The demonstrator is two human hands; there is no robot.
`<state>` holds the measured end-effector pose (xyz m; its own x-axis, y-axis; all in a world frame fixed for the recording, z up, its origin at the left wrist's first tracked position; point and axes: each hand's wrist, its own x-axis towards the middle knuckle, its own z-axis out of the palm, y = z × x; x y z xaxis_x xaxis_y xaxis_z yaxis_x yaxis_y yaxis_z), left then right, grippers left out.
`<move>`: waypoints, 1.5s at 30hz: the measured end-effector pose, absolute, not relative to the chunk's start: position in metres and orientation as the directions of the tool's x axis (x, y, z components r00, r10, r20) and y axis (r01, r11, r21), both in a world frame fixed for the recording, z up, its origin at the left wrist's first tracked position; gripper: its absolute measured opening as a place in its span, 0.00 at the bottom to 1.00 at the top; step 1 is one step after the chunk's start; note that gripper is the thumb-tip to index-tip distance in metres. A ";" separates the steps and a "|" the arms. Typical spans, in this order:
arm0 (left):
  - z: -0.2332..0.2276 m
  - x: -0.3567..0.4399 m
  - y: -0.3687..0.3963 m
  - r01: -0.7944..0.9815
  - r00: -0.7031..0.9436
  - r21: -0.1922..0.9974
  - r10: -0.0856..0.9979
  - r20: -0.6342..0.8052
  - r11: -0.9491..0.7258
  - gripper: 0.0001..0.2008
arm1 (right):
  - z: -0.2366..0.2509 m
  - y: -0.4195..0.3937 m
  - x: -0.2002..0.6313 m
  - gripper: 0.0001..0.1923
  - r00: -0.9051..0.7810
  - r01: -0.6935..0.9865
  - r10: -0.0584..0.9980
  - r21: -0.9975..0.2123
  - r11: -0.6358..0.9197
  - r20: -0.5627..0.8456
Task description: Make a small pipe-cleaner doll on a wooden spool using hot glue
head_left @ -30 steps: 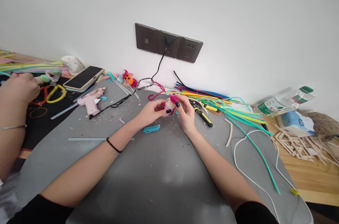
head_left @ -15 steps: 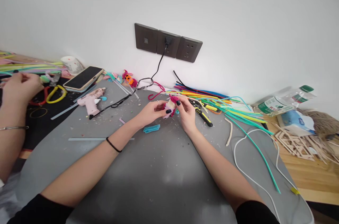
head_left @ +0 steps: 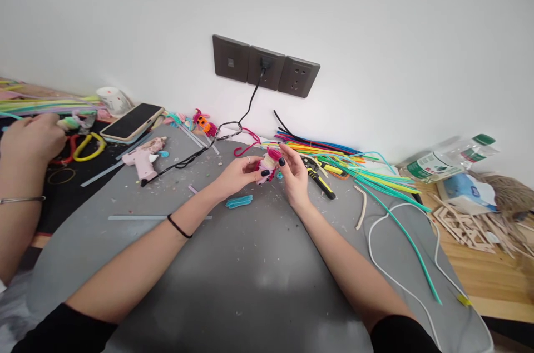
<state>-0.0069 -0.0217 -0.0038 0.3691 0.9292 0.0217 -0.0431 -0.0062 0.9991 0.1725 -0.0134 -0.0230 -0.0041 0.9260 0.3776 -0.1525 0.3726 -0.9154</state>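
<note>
A: Where's the work piece?
B: Between the two hands, over the far half of the desk [head_left: 250, 275]. Small fuzzy piece [head_left: 270, 159]: magenta at the far end, pale in the middle, pinkish at the near end.
A: How far along?
B: Partly made, I'd judge. Magenta and pale portions already sit together as one body. What's left, can't tell; fingers cover some of it. An orange-and-magenta figure [head_left: 204, 124], farther off to the left, looks complete.
A: Grip?
B: Left hand [head_left: 238, 178]: thumb and fingers clamped on the piece's left side. Right hand [head_left: 295, 176]: thumb at the magenta part, index finger raised beside it, partly spread; whether it pinches, can't tell.
A: Close by?
B: Folded blue strip [head_left: 239, 202] just on the near side of the left hand. Pliers [head_left: 320, 182] to the right, glue gun [head_left: 144, 159] to the left; both unheld.
</note>
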 end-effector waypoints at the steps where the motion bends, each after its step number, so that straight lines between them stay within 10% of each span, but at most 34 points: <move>1: -0.004 -0.007 -0.022 -0.050 0.367 0.999 0.930 0.022 -0.004 0.28 | -0.023 -0.013 0.173 0.23 -0.009 -0.147 0.922 -0.912 0.383 0.388; 17: -0.001 -0.007 -0.022 -0.127 0.310 0.992 0.951 0.014 0.027 0.26 | -0.024 -0.013 0.172 0.20 0.008 -0.172 0.935 -0.920 0.352 0.356; 25: 0.002 -0.010 -0.020 -0.433 0.140 0.893 0.988 -0.069 0.124 0.26 | -0.026 -0.010 0.173 0.22 0.018 -0.168 0.961 -0.946 0.275 0.276; 45: 0.006 -0.008 -0.025 -0.273 0.099 0.961 0.993 0.069 -0.039 0.27 | -0.016 -0.018 0.168 0.29 -0.255 -0.034 0.949 -0.983 0.182 0.184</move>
